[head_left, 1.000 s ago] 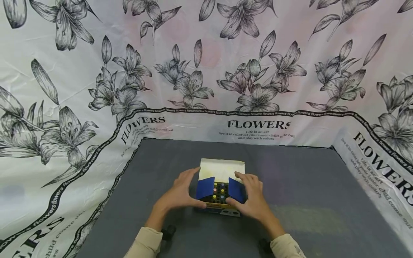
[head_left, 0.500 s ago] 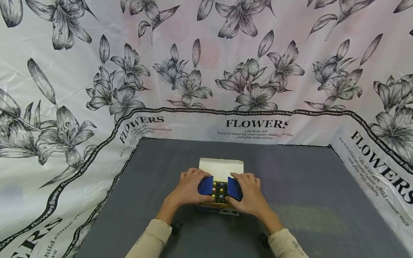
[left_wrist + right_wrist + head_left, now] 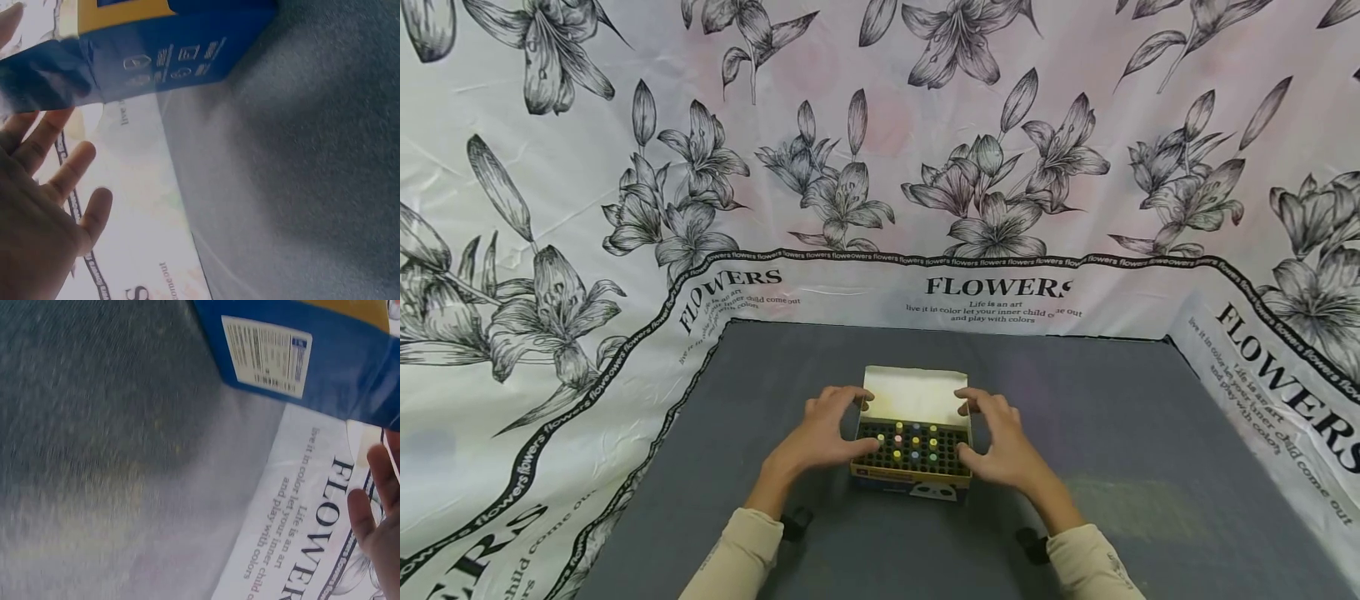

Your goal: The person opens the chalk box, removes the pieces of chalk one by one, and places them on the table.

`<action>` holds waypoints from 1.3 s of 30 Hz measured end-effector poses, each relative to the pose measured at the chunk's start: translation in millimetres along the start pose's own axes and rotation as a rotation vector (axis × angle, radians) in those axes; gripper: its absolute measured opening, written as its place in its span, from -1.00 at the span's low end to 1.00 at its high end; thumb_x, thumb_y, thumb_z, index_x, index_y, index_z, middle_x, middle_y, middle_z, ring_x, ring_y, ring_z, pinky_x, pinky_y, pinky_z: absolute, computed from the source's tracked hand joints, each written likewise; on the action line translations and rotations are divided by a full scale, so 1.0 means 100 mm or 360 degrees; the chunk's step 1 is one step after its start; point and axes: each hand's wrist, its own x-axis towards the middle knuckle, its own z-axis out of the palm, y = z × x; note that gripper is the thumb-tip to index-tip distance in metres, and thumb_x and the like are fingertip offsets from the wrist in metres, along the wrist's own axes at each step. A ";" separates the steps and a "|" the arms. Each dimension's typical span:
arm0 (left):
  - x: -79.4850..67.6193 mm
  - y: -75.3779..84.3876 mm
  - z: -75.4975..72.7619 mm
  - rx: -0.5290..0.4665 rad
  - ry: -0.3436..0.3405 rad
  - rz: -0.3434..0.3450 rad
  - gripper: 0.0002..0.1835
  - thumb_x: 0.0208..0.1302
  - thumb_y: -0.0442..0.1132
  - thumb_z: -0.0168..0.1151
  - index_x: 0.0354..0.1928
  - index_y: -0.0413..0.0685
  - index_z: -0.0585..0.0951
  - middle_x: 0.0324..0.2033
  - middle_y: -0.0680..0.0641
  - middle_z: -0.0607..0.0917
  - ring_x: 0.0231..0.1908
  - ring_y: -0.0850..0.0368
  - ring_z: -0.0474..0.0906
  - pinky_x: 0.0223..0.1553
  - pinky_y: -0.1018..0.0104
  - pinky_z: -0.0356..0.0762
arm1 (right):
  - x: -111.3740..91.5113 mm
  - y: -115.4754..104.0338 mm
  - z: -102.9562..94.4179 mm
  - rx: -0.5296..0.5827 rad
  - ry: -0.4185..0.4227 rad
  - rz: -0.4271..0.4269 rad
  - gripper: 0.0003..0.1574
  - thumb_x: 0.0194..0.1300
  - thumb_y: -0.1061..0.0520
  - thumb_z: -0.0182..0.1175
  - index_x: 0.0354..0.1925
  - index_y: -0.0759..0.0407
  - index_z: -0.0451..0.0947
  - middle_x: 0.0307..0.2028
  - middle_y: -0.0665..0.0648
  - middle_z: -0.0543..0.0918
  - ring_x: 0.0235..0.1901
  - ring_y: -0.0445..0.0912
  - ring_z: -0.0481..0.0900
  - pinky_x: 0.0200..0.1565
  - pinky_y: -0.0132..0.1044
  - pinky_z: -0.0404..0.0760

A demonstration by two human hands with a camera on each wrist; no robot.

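Observation:
A blue and yellow cardboard box (image 3: 887, 477) stands on the grey table, its cream-lined lid (image 3: 916, 393) raised at the back. Inside is a black grid of holes holding several small sticks with coloured ends (image 3: 915, 442); their exact kind is too small to make out. My left hand (image 3: 814, 435) is at the box's left end, thumb over the near left corner, other fingers spread behind. In the left wrist view, those fingers touch the folded-out blue side flap (image 3: 44, 78). My right hand (image 3: 1006, 443) mirrors this at the right end, fingertips by the lid's edge.
The grey tabletop (image 3: 1112, 417) reaches all around the box. White cloth with black flower prints (image 3: 1000, 208) hangs behind and along both sides. A dark wrist band (image 3: 1033, 546) is below my right wrist, another (image 3: 796, 523) below the left.
The blue side flaps, earlier standing over the grid, have swung outward, so more of the holes and sticks show. After closing in on the flaps, both hands have moved apart again.

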 end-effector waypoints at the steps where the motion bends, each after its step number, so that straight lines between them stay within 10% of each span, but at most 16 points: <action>1: -0.01 -0.01 -0.01 -0.0024 0.0008 -0.0011 -0.29 0.20 0.10 0.46 0.36 0.13 0.46 0.18 0.00 0.53 0.27 -0.13 0.28 0.16 -0.23 0.27 | -0.01 0.01 -0.02 -0.0001 -0.0001 -0.0010 -0.16 0.06 0.24 0.36 0.34 0.17 0.40 -0.01 0.15 0.60 -0.01 0.02 0.42 0.02 0.04 0.18; 12: -0.15 -0.21 -0.11 -0.0284 0.0093 0.0036 -0.62 0.37 -0.11 0.35 0.15 0.13 0.47 0.25 -0.01 0.48 0.47 -0.14 0.26 0.40 -0.35 0.20 | -0.15 0.15 -0.22 -0.0190 0.0119 -0.0023 -0.47 0.09 0.21 0.41 0.06 0.19 0.54 -0.03 0.17 0.65 -0.03 0.08 0.53 0.06 0.28 0.37; 28: -0.36 -0.45 -0.05 0.0300 0.0306 0.0084 -0.71 0.21 -0.11 0.33 -0.01 0.12 0.66 0.33 -0.08 0.56 0.38 -0.20 0.36 0.05 -0.26 0.32 | -0.37 0.30 -0.12 -0.0369 0.0154 0.0161 -0.62 0.07 0.07 0.46 -0.11 0.11 0.67 0.06 0.31 0.59 0.13 0.29 0.36 0.07 0.29 0.25; 39: -0.42 -0.40 0.08 0.0299 0.0255 0.0112 -0.76 0.26 -0.09 0.41 -0.05 0.09 0.70 0.05 -0.04 0.69 0.23 -0.19 0.49 0.10 -0.37 0.34 | -0.42 0.23 -0.02 -0.0350 0.0005 0.0291 -0.55 0.25 -0.05 0.42 0.03 0.14 0.67 -0.12 0.08 0.69 -0.12 -0.02 0.46 -0.13 -0.09 0.28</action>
